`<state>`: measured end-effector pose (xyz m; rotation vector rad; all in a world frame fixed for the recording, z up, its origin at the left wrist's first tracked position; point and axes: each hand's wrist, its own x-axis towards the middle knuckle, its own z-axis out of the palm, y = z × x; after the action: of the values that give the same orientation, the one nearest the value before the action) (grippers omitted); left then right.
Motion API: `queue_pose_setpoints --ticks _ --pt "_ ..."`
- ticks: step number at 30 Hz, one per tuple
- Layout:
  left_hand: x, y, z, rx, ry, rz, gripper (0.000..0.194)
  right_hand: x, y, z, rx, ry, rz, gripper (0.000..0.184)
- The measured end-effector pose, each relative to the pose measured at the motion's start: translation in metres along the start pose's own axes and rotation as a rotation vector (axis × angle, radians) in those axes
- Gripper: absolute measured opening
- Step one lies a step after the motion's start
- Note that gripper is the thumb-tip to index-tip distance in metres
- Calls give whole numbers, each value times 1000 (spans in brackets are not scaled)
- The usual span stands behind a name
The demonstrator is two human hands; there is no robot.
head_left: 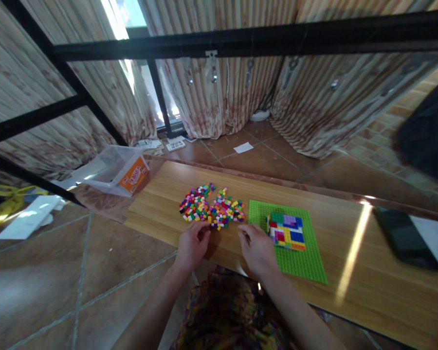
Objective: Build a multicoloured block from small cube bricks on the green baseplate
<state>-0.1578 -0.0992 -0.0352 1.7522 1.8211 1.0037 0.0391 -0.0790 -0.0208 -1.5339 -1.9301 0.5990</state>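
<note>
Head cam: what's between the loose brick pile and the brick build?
Head view: a narrow strip of wooden tabletop, then the left margin of the green baseplate.

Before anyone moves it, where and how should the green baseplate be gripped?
Probably the near right corner, coming in low from the right. The green baseplate lies flat on the table; the brick build sits in from that corner, leaving it bare, while the right hand hides part of the left edge.

The baseplate is green, the bricks multicoloured.
</note>
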Motion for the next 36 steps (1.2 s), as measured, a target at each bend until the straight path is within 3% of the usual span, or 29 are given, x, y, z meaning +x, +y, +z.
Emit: queue_pose_setpoints --ticks 11,20,30,36 --pt "1 5 6 177 -22 61 17 32 2 16 -225 41 -45 26" --pt "-3 -5 9 140 6 130 23 40 -11 20 14 -92 -155 25" --pt "-5 -4 11 163 -2 146 23 87 -34 45 -234 -212 -195 25" --pt "-5 -3 11 186 2 156 22 90 -29 37 -305 -234 -194 24"
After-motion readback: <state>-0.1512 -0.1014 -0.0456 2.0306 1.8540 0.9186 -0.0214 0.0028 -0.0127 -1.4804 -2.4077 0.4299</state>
